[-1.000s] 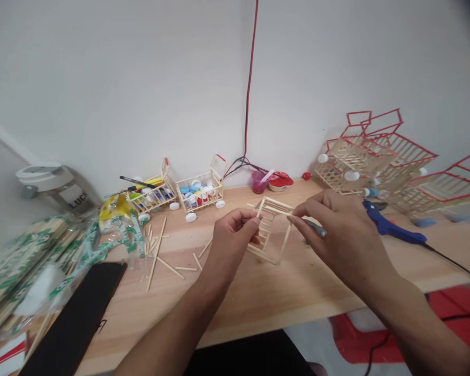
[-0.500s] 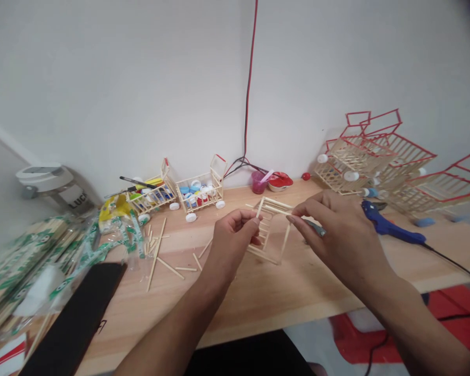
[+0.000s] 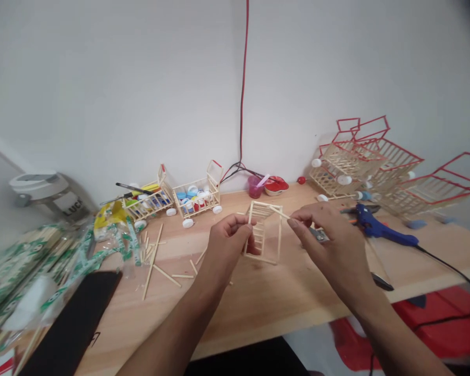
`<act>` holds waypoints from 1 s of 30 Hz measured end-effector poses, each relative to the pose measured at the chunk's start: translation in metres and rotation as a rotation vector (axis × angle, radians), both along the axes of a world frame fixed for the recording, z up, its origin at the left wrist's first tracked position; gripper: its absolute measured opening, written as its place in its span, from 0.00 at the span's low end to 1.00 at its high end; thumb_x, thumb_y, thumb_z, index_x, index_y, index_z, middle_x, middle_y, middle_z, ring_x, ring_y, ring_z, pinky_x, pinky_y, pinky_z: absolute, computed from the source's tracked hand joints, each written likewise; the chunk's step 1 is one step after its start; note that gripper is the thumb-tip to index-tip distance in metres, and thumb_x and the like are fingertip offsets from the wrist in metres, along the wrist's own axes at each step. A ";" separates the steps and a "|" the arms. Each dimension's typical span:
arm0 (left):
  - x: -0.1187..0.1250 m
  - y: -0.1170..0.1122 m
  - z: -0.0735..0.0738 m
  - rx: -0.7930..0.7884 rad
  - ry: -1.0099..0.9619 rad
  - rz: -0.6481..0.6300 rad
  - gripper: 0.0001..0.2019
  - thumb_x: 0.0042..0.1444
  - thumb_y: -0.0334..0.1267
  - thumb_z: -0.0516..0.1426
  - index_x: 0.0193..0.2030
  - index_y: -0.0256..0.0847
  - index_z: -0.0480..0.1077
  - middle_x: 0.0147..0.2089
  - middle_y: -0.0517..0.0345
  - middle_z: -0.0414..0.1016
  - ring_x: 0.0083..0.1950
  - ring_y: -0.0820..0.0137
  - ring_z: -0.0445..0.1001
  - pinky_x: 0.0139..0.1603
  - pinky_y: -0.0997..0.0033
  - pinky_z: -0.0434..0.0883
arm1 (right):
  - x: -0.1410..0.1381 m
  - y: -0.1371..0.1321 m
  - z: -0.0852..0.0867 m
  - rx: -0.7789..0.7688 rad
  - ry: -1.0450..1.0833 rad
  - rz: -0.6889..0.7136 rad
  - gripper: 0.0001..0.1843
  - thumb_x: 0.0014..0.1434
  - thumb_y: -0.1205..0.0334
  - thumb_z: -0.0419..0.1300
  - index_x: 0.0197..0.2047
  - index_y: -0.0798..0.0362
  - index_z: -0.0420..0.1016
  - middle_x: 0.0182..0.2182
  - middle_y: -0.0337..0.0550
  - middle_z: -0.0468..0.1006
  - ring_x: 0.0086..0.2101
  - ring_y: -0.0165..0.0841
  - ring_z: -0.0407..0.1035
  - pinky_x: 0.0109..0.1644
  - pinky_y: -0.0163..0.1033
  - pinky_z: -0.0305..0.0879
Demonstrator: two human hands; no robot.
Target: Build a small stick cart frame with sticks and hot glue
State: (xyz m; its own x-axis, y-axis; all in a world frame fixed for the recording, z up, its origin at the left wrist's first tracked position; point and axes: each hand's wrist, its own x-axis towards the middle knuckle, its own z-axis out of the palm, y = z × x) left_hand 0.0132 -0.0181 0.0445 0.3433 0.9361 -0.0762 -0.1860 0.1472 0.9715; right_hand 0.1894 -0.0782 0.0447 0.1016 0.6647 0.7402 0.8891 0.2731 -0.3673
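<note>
My left hand (image 3: 229,243) pinches the left side of a small open frame (image 3: 279,240) made of thin wooden sticks, with a row of rungs along one side. The frame is held up above the table. Closed around one end of a short wooden stick (image 3: 281,213), my right hand (image 3: 329,232) has its thumb and forefinger together. The stick's free end lies at the frame's upper edge; whether it touches is hard to tell. Below and behind the right fingers is a grey metal tool (image 3: 319,235), partly hidden.
Loose sticks (image 3: 152,261) lie left of my hands, near a black phone-like slab (image 3: 76,318) and bagged sticks (image 3: 23,266). Two little stick carts (image 3: 198,198) hold caps and paint pots. Right are a blue glue gun (image 3: 384,227) with its cord and red-trimmed stick carts (image 3: 399,162).
The frame has turned to stand more upright in my left hand. My right fingers have drawn back slightly from its corner, and the short stick shows plainly. The camera view has shifted a little.
</note>
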 end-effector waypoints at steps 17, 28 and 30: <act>0.001 0.002 -0.004 -0.065 -0.016 -0.057 0.10 0.52 0.41 0.63 0.32 0.36 0.70 0.25 0.63 0.71 0.24 0.77 0.70 0.29 0.74 0.73 | 0.004 0.010 0.009 0.085 -0.302 0.016 0.05 0.64 0.63 0.60 0.37 0.52 0.77 0.35 0.45 0.73 0.36 0.37 0.69 0.39 0.43 0.62; -0.002 0.011 -0.009 -0.098 -0.008 -0.099 0.09 0.52 0.39 0.61 0.29 0.36 0.68 0.27 0.58 0.73 0.27 0.75 0.72 0.32 0.74 0.71 | 0.001 0.011 0.000 0.063 -0.138 0.036 0.05 0.64 0.62 0.60 0.36 0.51 0.76 0.35 0.44 0.73 0.39 0.38 0.70 0.43 0.44 0.64; -0.003 0.014 -0.012 -0.071 0.051 -0.082 0.08 0.53 0.39 0.60 0.29 0.36 0.68 0.26 0.59 0.72 0.26 0.75 0.71 0.31 0.74 0.70 | 0.001 0.013 0.001 0.068 -0.135 0.039 0.05 0.64 0.62 0.60 0.36 0.51 0.76 0.35 0.44 0.73 0.39 0.38 0.70 0.42 0.43 0.64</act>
